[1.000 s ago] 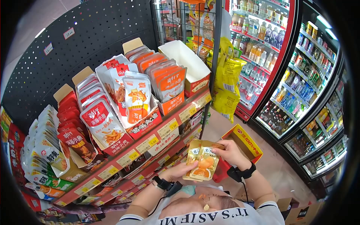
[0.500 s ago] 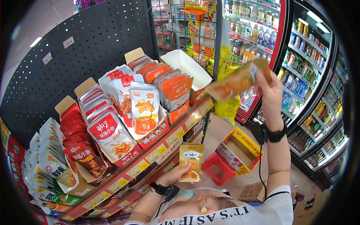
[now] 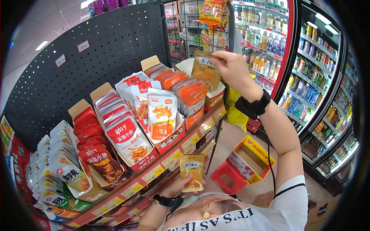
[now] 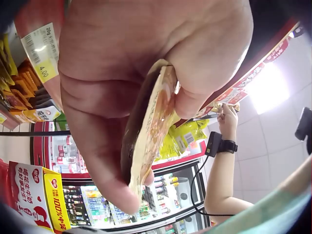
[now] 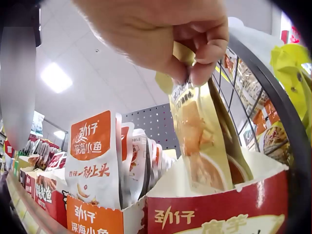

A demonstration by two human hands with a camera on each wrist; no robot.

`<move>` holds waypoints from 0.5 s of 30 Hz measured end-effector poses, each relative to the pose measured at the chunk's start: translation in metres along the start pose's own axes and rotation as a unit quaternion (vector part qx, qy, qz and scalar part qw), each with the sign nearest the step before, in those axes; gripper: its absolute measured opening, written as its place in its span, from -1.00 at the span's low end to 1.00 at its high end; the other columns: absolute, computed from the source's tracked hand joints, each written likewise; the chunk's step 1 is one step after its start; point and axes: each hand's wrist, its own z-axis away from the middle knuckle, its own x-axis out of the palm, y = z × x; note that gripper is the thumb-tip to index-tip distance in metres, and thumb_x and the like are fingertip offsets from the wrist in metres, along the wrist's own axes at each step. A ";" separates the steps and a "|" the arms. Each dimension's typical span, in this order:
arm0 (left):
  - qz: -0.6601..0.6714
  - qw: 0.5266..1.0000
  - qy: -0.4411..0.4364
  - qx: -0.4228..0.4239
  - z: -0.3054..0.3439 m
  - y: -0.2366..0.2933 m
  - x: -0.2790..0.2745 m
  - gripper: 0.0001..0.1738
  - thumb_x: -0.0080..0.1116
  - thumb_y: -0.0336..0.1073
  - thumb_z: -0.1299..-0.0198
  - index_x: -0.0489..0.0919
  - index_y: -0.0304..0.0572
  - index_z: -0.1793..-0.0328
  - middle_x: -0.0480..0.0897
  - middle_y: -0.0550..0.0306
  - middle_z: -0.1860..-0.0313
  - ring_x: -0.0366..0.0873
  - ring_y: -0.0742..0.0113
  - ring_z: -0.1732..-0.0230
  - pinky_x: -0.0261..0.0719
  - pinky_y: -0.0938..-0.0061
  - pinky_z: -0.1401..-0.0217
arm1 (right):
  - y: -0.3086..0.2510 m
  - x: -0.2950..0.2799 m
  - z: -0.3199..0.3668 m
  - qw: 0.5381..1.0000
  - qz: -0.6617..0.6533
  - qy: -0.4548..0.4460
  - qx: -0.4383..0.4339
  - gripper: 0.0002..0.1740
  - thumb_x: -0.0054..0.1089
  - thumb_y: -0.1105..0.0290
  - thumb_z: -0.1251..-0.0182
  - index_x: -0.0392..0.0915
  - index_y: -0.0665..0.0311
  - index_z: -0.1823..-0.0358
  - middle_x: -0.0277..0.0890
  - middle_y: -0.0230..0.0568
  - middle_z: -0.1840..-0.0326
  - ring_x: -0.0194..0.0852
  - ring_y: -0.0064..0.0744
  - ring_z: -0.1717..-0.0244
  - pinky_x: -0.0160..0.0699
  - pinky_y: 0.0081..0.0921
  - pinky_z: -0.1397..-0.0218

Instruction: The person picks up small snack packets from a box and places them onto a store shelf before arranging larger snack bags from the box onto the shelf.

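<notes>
My right hand pinches gold snack packets by their top edge, over the white-lined box at the shelf's right end. In the right wrist view the packets hang upright, their lower ends inside the red-fronted box, with fingertips on their top. Low in front of the shelf, my left hand holds another gold packet upright. The left wrist view shows this packet edge-on between thumb and curled fingers, so its count cannot be told.
Boxes of red, white and orange packets line the shelf to the left. A wire rack with hanging bags stands behind the right end. On the floor are a yellow box and a red stool-like object. Drink coolers stand at the right.
Both hands were together on the gold packets; they parted, and my right hand swung up and right with some, then left over the end box. The left hand kept its packet low.
</notes>
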 end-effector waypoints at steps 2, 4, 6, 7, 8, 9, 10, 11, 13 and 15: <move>-0.003 1.000 0.001 0.005 0.002 0.001 0.002 -0.39 -0.32 0.01 -0.38 0.08 -0.26 -0.38 0.48 -0.20 -0.09 0.54 0.10 -0.03 0.65 0.33 0.19 | 0.013 0.004 0.000 0.999 0.014 -0.043 0.003 -0.78 0.19 0.29 -0.13 0.60 0.29 0.29 0.56 -0.02 0.41 0.52 -0.04 0.44 0.46 -0.35 0.37; -0.001 1.000 0.002 0.003 0.002 -0.001 0.001 -0.39 -0.32 0.01 -0.38 0.08 -0.26 -0.38 0.48 -0.20 -0.09 0.53 0.10 -0.04 0.65 0.32 0.18 | 0.023 -0.001 -0.001 0.995 -0.016 -0.092 0.030 -0.77 0.18 0.34 -0.16 0.57 0.36 0.25 0.56 -0.10 0.45 0.52 -0.30 0.48 0.43 -0.47 0.44; 0.002 1.000 0.003 0.000 0.002 -0.003 -0.001 -0.39 -0.32 0.02 -0.38 0.08 -0.26 -0.39 0.48 -0.20 -0.09 0.53 0.10 -0.04 0.65 0.32 0.17 | 0.022 -0.007 -0.002 0.987 -0.046 -0.140 0.056 -0.76 0.16 0.39 -0.20 0.55 0.44 0.21 0.56 -0.18 0.49 0.51 -0.56 0.53 0.41 -0.59 0.51; -0.003 1.000 0.004 -0.003 0.001 -0.003 -0.001 -0.38 -0.30 0.01 -0.37 0.07 -0.26 -0.39 0.47 -0.19 -0.10 0.53 0.09 -0.05 0.65 0.31 0.16 | 0.015 -0.014 -0.003 0.976 -0.070 -0.178 0.105 -0.77 0.15 0.39 -0.20 0.54 0.44 0.21 0.56 -0.20 0.47 0.53 -0.56 0.52 0.41 -0.61 0.52; -0.007 1.000 0.004 -0.006 0.000 -0.004 0.000 -0.38 -0.28 0.01 -0.37 0.06 -0.25 -0.40 0.46 -0.18 -0.12 0.52 0.09 -0.06 0.65 0.30 0.14 | 0.011 -0.019 -0.003 0.960 -0.093 -0.216 0.154 -0.77 0.15 0.40 -0.21 0.54 0.44 0.20 0.56 -0.21 0.44 0.54 -0.57 0.51 0.41 -0.63 0.53; -0.008 1.000 0.002 -0.007 0.000 -0.003 0.003 -0.38 -0.28 0.01 -0.37 0.06 -0.25 -0.40 0.46 -0.18 -0.12 0.52 0.09 -0.06 0.65 0.30 0.14 | 0.012 -0.020 -0.003 0.960 -0.092 -0.215 0.155 -0.77 0.15 0.40 -0.21 0.54 0.44 0.20 0.56 -0.21 0.44 0.54 -0.57 0.51 0.41 -0.63 0.53; 0.002 1.000 0.013 0.001 -0.001 -0.003 0.009 -0.45 -0.30 -0.02 -0.39 0.15 -0.26 -0.34 0.50 -0.13 -0.07 0.56 0.17 0.02 0.63 0.40 0.16 | 0.016 -0.021 -0.003 0.957 -0.083 -0.230 0.159 -0.77 0.14 0.40 -0.21 0.52 0.43 0.18 0.56 -0.22 0.42 0.54 -0.58 0.50 0.40 -0.63 0.54; 0.010 1.000 0.025 0.008 -0.001 -0.002 0.013 -0.50 -0.31 -0.06 -0.41 0.24 -0.27 -0.29 0.55 -0.08 -0.02 0.60 0.26 0.10 0.62 0.50 0.18 | 0.018 -0.021 -0.002 0.953 -0.075 -0.244 0.164 -0.76 0.13 0.41 -0.21 0.50 0.42 0.15 0.55 -0.23 0.41 0.53 -0.60 0.50 0.40 -0.64 0.54; 0.014 1.000 0.017 0.008 -0.003 -0.001 0.016 -0.51 -0.30 -0.07 -0.41 0.24 -0.27 -0.29 0.55 -0.08 -0.01 0.60 0.27 0.11 0.61 0.50 0.17 | 0.020 -0.021 0.002 0.951 -0.085 -0.243 0.173 -0.76 0.12 0.42 -0.22 0.48 0.41 0.13 0.54 -0.25 0.42 0.53 -0.60 0.49 0.41 -0.64 0.54; 0.019 1.000 0.010 0.009 -0.005 0.000 0.020 -0.51 -0.30 -0.08 -0.41 0.24 -0.27 -0.29 0.55 -0.08 -0.01 0.60 0.28 0.12 0.61 0.50 0.16 | 0.024 -0.021 0.003 0.945 -0.099 -0.251 0.186 -0.72 0.11 0.43 -0.21 0.45 0.39 0.07 0.51 -0.30 0.44 0.50 -0.62 0.46 0.43 -0.65 0.51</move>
